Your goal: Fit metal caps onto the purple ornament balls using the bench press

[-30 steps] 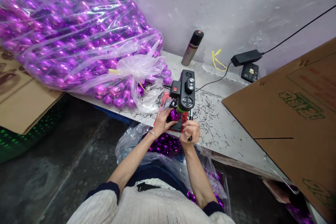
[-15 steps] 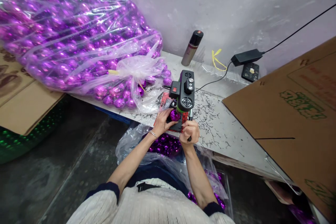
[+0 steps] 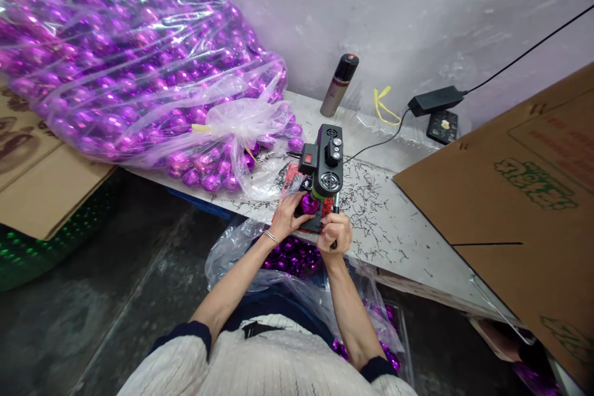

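Observation:
A shiny purple ball (image 3: 309,203) sits under the head of a small black bench drill press (image 3: 331,164). My left hand (image 3: 288,218) grips the ball from the left, thumb and fingers around it. On the right, my right hand (image 3: 336,233) is wrapped around the press's lever handle (image 3: 334,245). The lower end of the tool above the ball is mostly hidden by the press body. Below my hands, a clear plastic bag (image 3: 223,260) with many purple balls (image 3: 292,255) lies open in front of the table edge.
A big tied bag of purple balls (image 3: 162,74) fills the left. Dark shavings (image 3: 371,216) litter the white table (image 3: 417,247). Behind stand a spray can (image 3: 339,85), yellow tie (image 3: 381,102) and power adapter (image 3: 436,101). Cardboard boxes (image 3: 501,210) flank the right and left.
Almost nothing differs. Both hands keep their places on the ball and the lever; the view has shifted very slightly.

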Tool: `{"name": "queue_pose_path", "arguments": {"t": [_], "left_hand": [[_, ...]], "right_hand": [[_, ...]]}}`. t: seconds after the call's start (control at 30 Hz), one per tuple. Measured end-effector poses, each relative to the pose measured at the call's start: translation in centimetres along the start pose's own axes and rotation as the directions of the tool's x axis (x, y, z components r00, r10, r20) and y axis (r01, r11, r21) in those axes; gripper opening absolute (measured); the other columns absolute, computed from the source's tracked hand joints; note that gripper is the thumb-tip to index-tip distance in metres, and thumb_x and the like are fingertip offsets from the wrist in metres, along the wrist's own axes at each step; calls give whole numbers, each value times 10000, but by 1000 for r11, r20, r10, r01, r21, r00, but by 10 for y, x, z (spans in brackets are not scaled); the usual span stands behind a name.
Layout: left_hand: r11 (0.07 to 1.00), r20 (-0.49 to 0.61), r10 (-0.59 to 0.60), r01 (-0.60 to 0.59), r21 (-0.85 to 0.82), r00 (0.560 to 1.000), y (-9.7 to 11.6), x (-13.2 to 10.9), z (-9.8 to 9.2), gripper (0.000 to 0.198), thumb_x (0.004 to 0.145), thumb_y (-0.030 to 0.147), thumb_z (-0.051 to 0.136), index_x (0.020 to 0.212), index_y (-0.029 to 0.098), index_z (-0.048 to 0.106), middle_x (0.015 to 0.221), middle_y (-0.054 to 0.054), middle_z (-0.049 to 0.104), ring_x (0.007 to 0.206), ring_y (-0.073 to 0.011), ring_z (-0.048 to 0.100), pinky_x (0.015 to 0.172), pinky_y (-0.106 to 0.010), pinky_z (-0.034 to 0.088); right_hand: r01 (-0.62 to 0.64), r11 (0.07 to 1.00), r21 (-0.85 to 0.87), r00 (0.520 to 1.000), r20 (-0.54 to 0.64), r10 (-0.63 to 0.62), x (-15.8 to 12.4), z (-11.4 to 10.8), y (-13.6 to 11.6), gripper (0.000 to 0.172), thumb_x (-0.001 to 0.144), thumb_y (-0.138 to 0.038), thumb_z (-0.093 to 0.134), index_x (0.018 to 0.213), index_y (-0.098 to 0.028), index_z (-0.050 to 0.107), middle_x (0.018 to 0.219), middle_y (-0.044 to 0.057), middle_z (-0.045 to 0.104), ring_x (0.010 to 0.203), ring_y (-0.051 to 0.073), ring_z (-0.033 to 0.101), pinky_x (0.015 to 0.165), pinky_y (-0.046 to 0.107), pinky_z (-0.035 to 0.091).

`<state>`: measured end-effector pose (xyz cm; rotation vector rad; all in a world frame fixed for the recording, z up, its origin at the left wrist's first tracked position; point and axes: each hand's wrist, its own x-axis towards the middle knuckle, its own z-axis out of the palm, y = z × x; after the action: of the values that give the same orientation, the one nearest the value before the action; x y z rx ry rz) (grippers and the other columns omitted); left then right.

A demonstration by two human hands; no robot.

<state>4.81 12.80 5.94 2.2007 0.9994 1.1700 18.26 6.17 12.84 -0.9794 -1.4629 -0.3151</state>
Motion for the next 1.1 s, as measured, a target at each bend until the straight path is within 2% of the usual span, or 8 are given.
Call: {"name": "queue_pose_path", "arguments": {"t": [0.07,0.3,0.4,0.63,0.77,0.83,1.0,1.1], "left_hand": [[1000,4,2,-2,-1,1000,0,0,0,622,924,515,699,1422,174,546,1322,-191,685,1248,-321,661,1049,-492,510],[999,-15,28,-29,-15,999,0,0,0,691,896,523,731,1451,168,523,1342,-193,676,1264,-323,648,1068,-501,503],[1000,-5,10,-10,-9,1000,0,0,0,662,906,510,724,1442,172,533,1341,-188,678,1260,-321,650,1059,-496,507],[1000,14,-7,7,2,1000,1,0,0,621,931,522,685,1426,173,546,1329,-189,680,1257,-319,648,1059,-490,500],[1000,3,-2,2,9,1000,0,-1,1,612,939,512,676,1428,170,541,1329,-189,680,1253,-320,651,1057,-488,501],[1000,2,2,-2,13,1000,0,-1,1,614,939,512,677,1429,169,540,1327,-192,681,1250,-319,652,1051,-486,504],[1000,12,-10,9,24,1000,-1,-1,0,667,905,547,709,1442,190,537,1322,-181,683,1249,-322,651,1055,-490,501],[1000,7,-7,6,28,1000,-1,-1,0,680,900,572,704,1437,189,541,1312,-179,688,1233,-322,659,1044,-488,506]], "right_hand": [[-5,1000,13,1000,5,5,6,-2,-3,287,1028,-231,394,751,-241,473,687,-10,563,608,136,544,633,306,458],[-163,986,-32,986,-26,162,41,-9,-25,305,998,-158,433,704,-240,450,648,-16,528,596,136,531,583,304,399],[-144,988,-47,990,3,144,36,-9,-23,294,1005,-179,424,720,-239,464,667,-6,539,607,136,536,580,306,405],[0,999,-43,1000,26,1,0,-1,-2,277,1026,-230,388,756,-239,453,710,-16,549,618,119,546,648,303,464],[25,999,-32,999,32,-24,1,-1,-1,279,1021,-220,388,750,-241,450,707,-15,553,609,122,550,627,298,464],[8,999,-33,1000,31,-7,9,-4,-6,279,1015,-208,392,745,-240,459,704,-9,561,607,127,549,618,298,456],[-151,988,-42,988,0,152,26,-9,-19,260,980,-176,434,735,-242,489,676,-3,563,608,150,544,598,319,419],[-121,992,-31,993,14,121,21,-7,-17,257,989,-188,424,746,-241,491,683,0,570,609,149,541,594,316,418]]}}
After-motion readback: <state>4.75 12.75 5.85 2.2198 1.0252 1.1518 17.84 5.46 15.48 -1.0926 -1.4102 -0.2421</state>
